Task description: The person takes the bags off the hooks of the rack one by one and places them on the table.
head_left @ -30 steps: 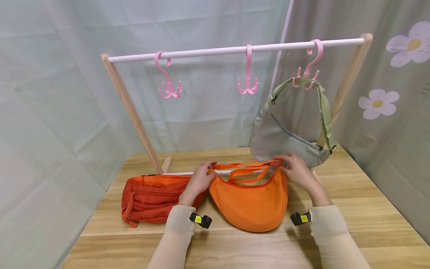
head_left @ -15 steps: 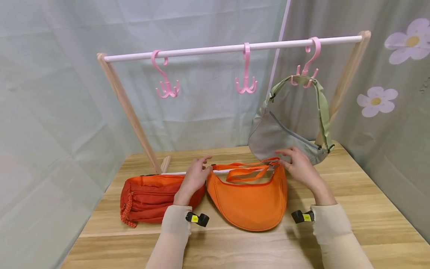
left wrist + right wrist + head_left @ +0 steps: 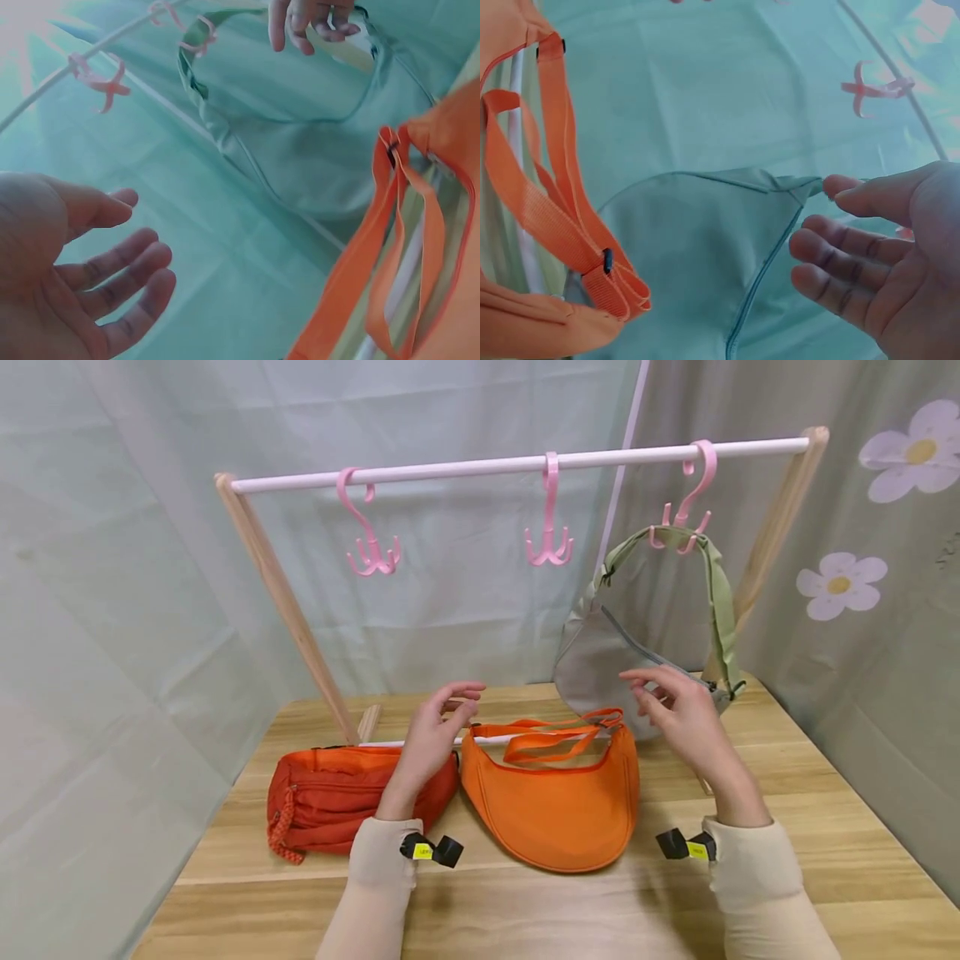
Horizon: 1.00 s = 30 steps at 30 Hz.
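An orange crescent-shaped shoulder bag (image 3: 555,814) lies on the wooden table, its strap (image 3: 551,745) folded loosely across the top. My left hand (image 3: 435,731) hovers just above the bag's left corner, fingers loosely bent and holding nothing. Over its right corner, in front of the hanging grey-green bag (image 3: 600,660), my right hand (image 3: 678,706) is raised with nothing in it. Both wrist views show bare, relaxed fingers, apart from the orange strap (image 3: 409,217). The grey-green bag hangs by its strap from the right pink hook (image 3: 693,497).
A red waist bag (image 3: 337,802) lies left of the orange bag. Two more pink hooks, the left one (image 3: 371,539) and the middle one (image 3: 550,518), hang from the white rail (image 3: 465,468) of a wooden rack. Curtains stand behind.
Both hands have let go of the orange bag's upper corners and risen away from it, moving slightly apart. The bag stays in nearly the same place on the table.
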Tool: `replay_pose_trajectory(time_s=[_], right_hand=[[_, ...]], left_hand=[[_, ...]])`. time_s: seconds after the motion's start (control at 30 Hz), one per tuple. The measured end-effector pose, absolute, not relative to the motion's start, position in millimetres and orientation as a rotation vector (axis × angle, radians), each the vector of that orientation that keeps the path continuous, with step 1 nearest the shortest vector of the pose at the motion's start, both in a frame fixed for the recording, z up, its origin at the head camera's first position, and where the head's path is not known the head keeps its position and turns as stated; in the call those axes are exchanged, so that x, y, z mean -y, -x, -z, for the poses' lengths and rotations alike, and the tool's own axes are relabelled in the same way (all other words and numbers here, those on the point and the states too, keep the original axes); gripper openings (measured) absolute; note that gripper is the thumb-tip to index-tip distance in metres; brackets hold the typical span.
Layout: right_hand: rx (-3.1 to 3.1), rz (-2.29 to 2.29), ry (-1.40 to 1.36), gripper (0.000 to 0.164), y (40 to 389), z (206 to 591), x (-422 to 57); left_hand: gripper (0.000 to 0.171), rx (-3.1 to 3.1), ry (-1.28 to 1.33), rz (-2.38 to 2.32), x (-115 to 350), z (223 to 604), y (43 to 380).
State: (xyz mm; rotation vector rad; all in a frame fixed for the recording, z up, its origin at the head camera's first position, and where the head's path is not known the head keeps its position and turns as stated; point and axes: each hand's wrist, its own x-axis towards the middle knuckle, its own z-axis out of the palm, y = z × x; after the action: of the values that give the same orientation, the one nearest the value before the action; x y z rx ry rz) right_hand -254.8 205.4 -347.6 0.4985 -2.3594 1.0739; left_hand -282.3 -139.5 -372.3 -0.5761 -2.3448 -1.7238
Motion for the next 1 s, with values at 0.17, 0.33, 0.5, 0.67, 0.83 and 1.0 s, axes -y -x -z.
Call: replay_pose_trajectory(time_s=[0.17,0.33,0.5,0.67,0.83,1.0], right_hand=[[2.289,-1.145,-0.493,0.021,251.2,342.6,-205.0],[2.244,-1.219,-0.494,0.022,247.8,339.8,-204.7],[2.204,-1.279,-0.525,0.023,246.3,339.2,-204.1],[2.157,-1.312,-0.577,0.022,246.2,338.6,-204.1],[2.104,-1.305,-0.598,0.022,244.6,336.5,-204.5],[2.042,-1.319,-0.643,0.023,241.4,331.3,-207.2]], left_hand=[[0.025,2.223,0.597,1.883,137.6,364.6,280.1],[0.025,2.178,0.626,1.956,135.3,359.3,276.1],[0.029,2.203,0.707,1.993,130.7,356.9,270.0],[0.035,2.245,0.812,1.975,124.7,357.1,266.3],[0.035,2.240,0.875,1.946,118.0,357.9,265.7],[0.034,2.230,0.897,1.950,111.1,358.3,266.7]])
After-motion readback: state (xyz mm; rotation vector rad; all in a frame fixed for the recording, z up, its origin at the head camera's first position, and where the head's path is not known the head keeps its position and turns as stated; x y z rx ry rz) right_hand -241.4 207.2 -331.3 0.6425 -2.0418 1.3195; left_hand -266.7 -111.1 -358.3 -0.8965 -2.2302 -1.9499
